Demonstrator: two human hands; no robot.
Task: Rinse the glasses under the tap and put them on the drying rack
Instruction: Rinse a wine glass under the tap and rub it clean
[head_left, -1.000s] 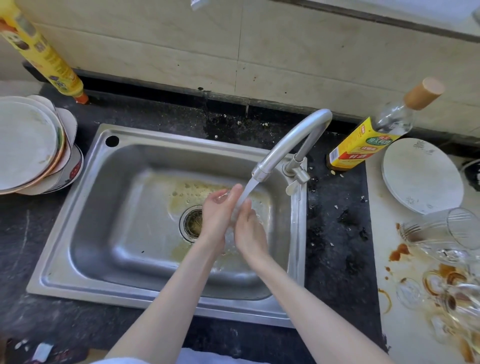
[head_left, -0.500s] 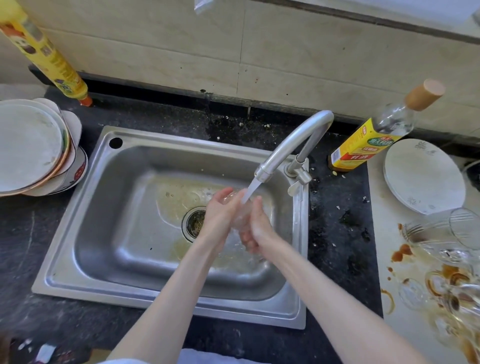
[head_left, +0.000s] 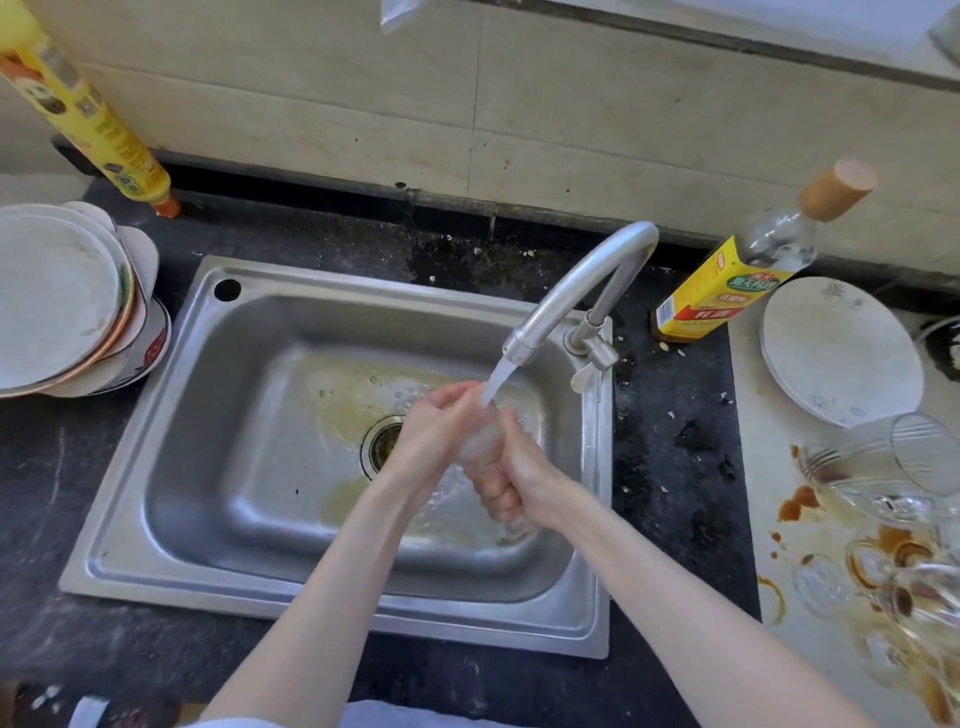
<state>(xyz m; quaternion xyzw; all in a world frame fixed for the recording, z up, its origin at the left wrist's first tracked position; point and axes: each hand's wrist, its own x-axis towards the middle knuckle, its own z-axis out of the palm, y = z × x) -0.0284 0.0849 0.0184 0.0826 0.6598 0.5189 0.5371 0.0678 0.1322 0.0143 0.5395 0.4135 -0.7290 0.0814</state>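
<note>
Two hands work one glass (head_left: 480, 441) over the sink (head_left: 218, 467), directly below the tap (head_left: 576, 286). The glass is clear and blurred by running water, so its exact tilt cannot be told; it appears to stand roughly upright with the mouth toward the spout. The water stream (head_left: 496, 382) strikes at or near that mouth, which suits flushing the inside.

The right hand (head_left: 524, 480) wraps its curled fingers round the lower part of the glass and carries its weight. The left hand (head_left: 434, 434) curls round the upper part, fingertips near the rim and touching the stream. This split is judged to keep a wet, slippery item steady while it is turned under the flow.

Holding the glass low over the basin, near the drain (head_left: 384, 447), keeps splash inside the sink.

On the pale counter (head_left: 748, 467) to the right lie further glasses (head_left: 883, 467), some on their sides, among brown stains (head_left: 800, 501). They sit within reach of the right hand, which is judged to be the queue for rinsing. A bottle (head_left: 727, 291) and a plate (head_left: 836, 353) stand behind them. Stacked plates (head_left: 57, 301) occupy the left counter.

No drying rack is in view, so the placing step is not yet begun.
</note>
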